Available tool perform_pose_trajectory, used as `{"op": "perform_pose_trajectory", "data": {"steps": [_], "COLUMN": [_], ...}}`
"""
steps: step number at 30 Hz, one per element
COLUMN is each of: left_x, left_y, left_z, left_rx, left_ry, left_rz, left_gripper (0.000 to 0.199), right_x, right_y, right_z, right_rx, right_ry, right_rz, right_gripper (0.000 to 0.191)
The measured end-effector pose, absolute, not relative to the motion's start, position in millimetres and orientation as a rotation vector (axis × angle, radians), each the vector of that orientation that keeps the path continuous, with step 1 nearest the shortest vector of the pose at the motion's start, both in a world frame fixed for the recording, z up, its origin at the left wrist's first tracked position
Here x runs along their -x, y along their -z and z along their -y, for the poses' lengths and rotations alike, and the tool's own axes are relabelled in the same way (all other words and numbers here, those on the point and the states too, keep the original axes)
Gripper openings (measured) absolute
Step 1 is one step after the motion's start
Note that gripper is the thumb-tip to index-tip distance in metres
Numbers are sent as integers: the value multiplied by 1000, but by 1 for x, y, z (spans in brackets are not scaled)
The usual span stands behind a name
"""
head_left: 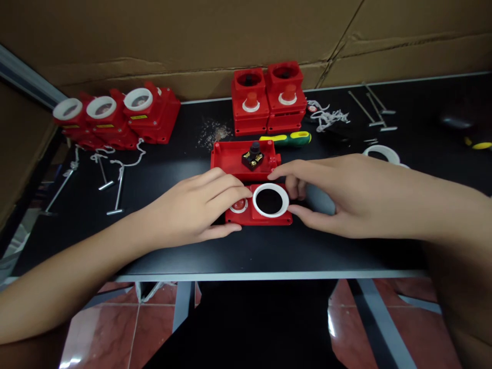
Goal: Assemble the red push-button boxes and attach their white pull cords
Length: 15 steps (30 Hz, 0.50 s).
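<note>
In the head view, a red cover (257, 221) with a red dome and a white ring (286, 204) around a dark round opening lies on the table in front of me. My left hand (209, 205) grips the cover's left end, fingers over the dome side and thumb at the near edge. At the ring's right side is my right hand (323, 192), thumb tip at the rim, index finger stretched past its far side, other fingers curled. Just behind lies an open red box (228, 160) with a black switch block (252, 158) inside.
A yellow-green screwdriver (286, 139) lies behind the box. Two red units (249, 120) stand farther back, and three with white rings (154, 120) at left, with cords and T-shaped rods (116, 192). White string (328, 118), metal rods (371, 108) and another white ring (390, 154) are at right.
</note>
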<state>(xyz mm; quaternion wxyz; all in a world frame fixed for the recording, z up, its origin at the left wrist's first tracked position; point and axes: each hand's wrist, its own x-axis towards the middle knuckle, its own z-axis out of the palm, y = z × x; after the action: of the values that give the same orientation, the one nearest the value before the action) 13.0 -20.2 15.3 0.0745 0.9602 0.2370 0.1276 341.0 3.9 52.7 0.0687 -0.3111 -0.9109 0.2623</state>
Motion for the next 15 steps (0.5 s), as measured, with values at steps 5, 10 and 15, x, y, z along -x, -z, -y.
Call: {"op": "perform_pose_trajectory", "data": {"steps": [5, 10, 15], "left_x": [-13, -13, -13], "left_y": [-16, -17, -15], "left_z": [20, 21, 22], "left_rx": [-2880, -2883, -2882], "left_ry": [-376, -373, -363], "left_rz": [-703, -699, -712], "left_gripper": [40, 39, 40], "right_x": [-340, -339, -336], "right_y": [-48, -51, -51], "right_z": [-4, -4, -2], "right_rx": [813, 858, 967], "right_ry": [-802, -833, -730], "right_rz": [2733, 2734, 2782], "right_gripper": [37, 30, 26]}}
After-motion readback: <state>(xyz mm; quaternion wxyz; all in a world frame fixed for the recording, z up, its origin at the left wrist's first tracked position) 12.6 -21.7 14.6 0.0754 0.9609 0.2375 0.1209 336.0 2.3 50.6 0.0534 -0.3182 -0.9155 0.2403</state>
